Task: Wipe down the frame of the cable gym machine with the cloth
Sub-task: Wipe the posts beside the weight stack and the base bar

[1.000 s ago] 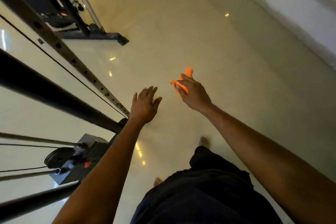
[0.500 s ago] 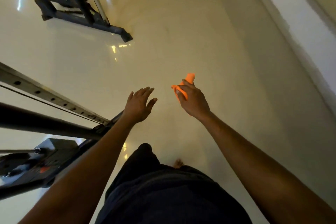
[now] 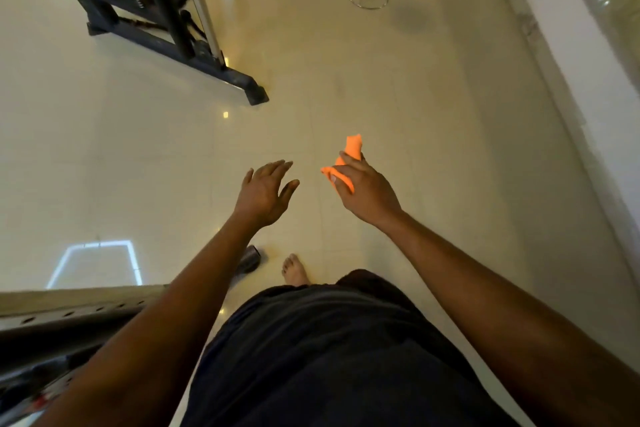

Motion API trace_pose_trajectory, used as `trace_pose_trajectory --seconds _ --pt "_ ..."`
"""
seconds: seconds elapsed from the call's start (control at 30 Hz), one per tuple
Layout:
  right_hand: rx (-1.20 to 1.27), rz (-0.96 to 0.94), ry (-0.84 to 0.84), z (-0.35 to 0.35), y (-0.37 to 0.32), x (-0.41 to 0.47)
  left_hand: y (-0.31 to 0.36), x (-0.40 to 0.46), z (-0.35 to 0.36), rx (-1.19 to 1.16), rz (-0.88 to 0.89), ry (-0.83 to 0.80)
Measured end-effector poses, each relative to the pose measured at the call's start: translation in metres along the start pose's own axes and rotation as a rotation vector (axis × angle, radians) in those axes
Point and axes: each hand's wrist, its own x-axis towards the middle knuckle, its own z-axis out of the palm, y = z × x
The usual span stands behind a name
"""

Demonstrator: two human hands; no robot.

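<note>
Now R hand (image 3: 367,192) grips cloth (image 3: 348,158) – L hand (image 3: 265,192) spread

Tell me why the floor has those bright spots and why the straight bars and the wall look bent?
Head view: the glossy floor mirrors lamps as small glints and a bright rectangle at lower left. The wide-angle lens bows the wall edge and machine frame near the borders. Light is dim and warm, and the picture is a little soft, yet the orange cloth in the right hand stands out.

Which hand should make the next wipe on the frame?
Right, probably. The right hand already grips the orange cloth; the left hand is open and empty. Neither touches the machine frame.
</note>
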Motion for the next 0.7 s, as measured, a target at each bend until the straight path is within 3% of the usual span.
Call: trace_pose_trajectory --seconds 0.23,0.47,0.7 --pt "-0.097 -0.221 -0.104 0.008 -0.035 0.180 -0.067 0.089 -0.064 -0.012 -0.172 0.072" --pt "-0.118 -0.555 -0.291 0.050 -0.106 0.386 -0.155 0.155 -0.121 -0.068 -0.521 0.191" --pt "-0.171 -0.993 -0.503 0.088 -0.228 0.545 -0.216 0.170 -0.186 -0.146 -0.942 0.397"
